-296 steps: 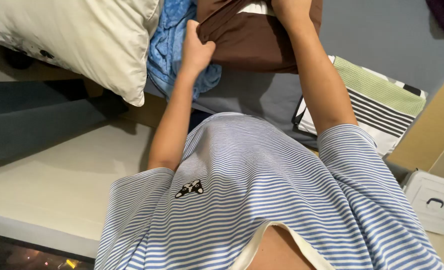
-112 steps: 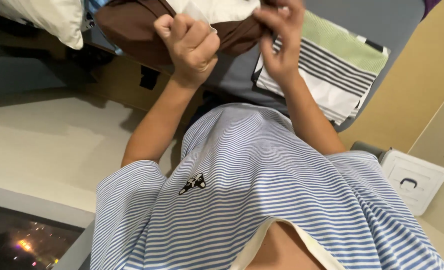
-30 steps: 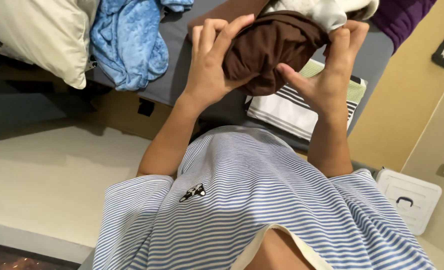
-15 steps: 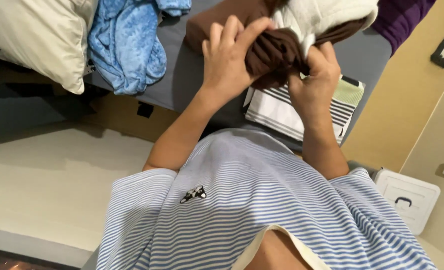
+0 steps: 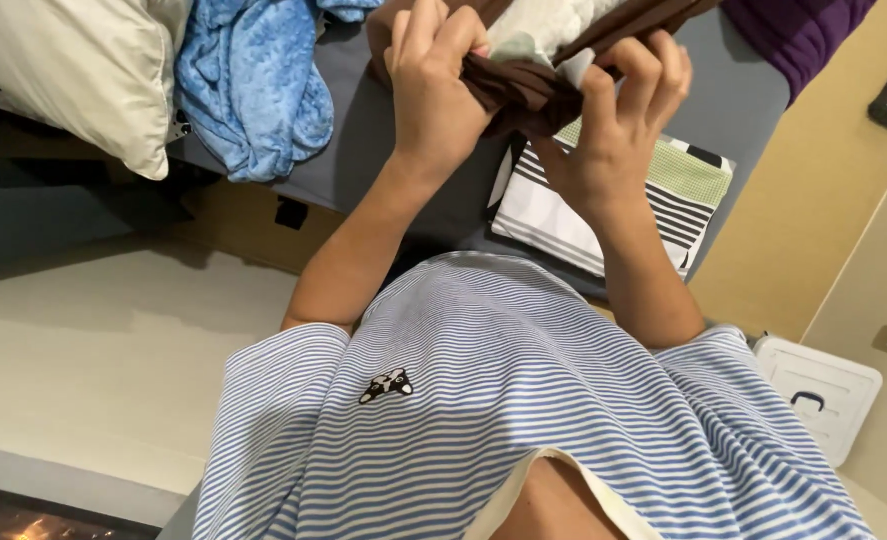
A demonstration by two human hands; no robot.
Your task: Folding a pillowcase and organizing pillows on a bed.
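Nearest the camera, a blue-and-white striped shirt [image 5: 524, 420] filling the lower view, both forearms reaching up from it. Just beyond, over the grey bed [image 5: 404, 150], left hand [image 5: 434, 80] and right hand [image 5: 614, 120] both curled tight, fingers bunching the brown fabric cover [image 5: 524, 85] around a pale cushion [image 5: 544, 25] that pokes out between them. Judged best done by keeping the gathered edge evenly gripped on both sides, working the brown cloth along little by little rather than tugging one corner. Under the right wrist, a folded striped cloth [image 5: 604, 215]; further left, a crumpled blue blanket [image 5: 254, 90] and a cream pillow [image 5: 74, 70]; at the far right, purple fabric [image 5: 794, 40].
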